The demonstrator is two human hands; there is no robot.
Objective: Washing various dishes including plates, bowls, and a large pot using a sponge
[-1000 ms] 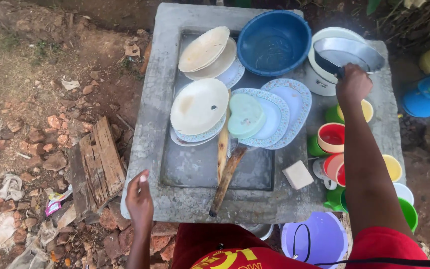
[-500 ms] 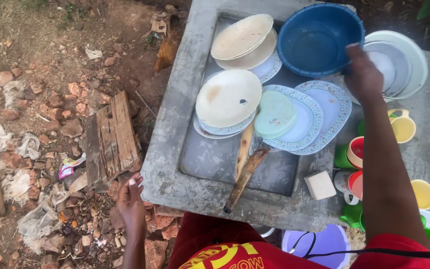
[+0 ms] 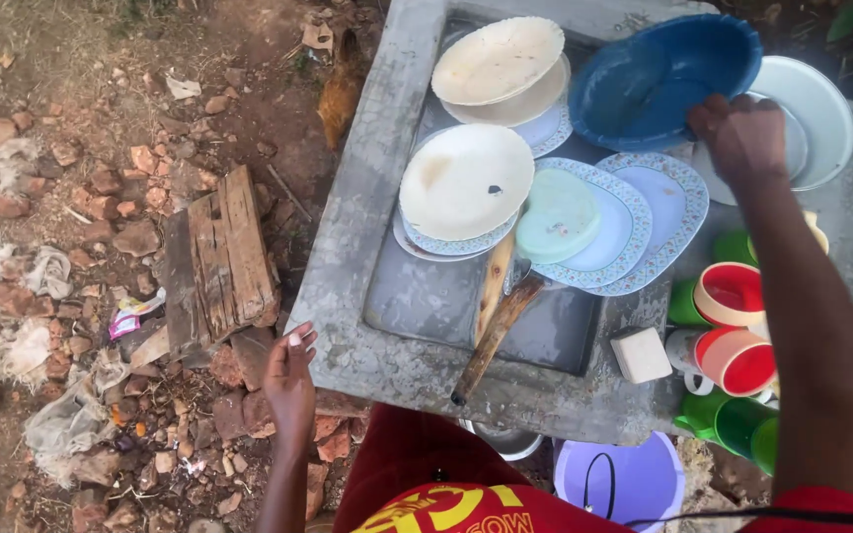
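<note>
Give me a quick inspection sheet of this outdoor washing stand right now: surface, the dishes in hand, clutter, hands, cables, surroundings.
Surface: grey concrete sink slab, basin wet.
Job's things: blue basin at the far edge; white metal bowl beside it, partly hidden by the hand.
Clutter: stacked cream plates, patterned plates, wooden utensil over the rim, soap bar, red and green cups.
Hands: right hand at the blue basin's rim, grip unclear; left hand open, off the slab's near corner.
Cables: nothing seen.
Surroundings: dirt and rubble, wooden board, chicken, purple bucket below.
</note>
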